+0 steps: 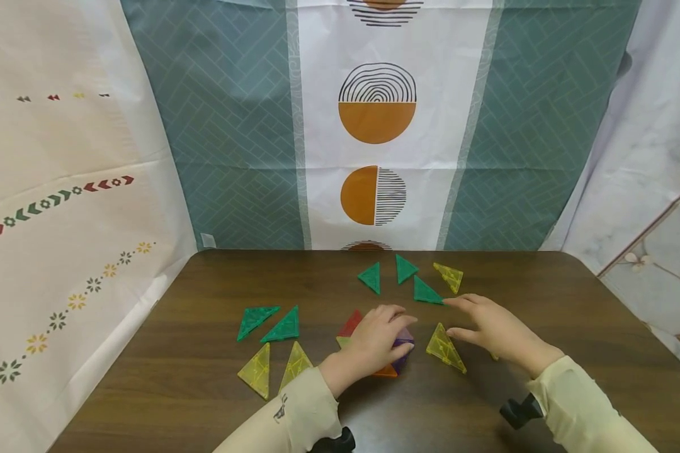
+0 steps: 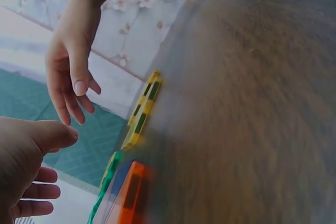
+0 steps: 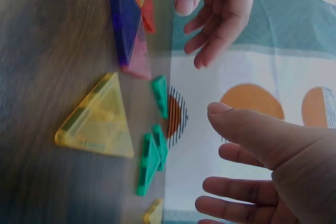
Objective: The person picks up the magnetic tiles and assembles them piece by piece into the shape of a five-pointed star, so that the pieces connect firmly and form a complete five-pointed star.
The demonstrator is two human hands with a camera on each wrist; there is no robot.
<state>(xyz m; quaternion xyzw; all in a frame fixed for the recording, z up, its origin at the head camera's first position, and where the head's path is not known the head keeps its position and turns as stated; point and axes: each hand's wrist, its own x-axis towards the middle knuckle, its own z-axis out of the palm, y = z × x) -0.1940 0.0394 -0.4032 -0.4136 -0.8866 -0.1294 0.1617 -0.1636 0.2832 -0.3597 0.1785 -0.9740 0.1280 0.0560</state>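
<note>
Over a cluster of joined translucent triangular tiles hovers my left hand (image 1: 371, 336), fingers loosely bent and holding nothing. The cluster shows a red tile (image 1: 349, 323), a purple tile (image 1: 401, 352) and an orange tile (image 1: 386, 371); the hand hides its middle. My right hand (image 1: 495, 327) is to the right, thumb and fingers spread apart with nothing between them. Its thumb is nearest a yellow triangular tile (image 1: 446, 350), its fingertips near a green triangular tile (image 1: 427, 291). In the right wrist view that yellow tile (image 3: 100, 119) lies below the hand, apart from it.
Two green tiles (image 1: 283, 324) and two yellow tiles (image 1: 256, 371) lie on the left of the brown table (image 1: 164, 377). Farther back are more green tiles (image 1: 371, 277) and a yellow tile (image 1: 449, 277). Fabric (image 1: 232, 126) hangs behind the table.
</note>
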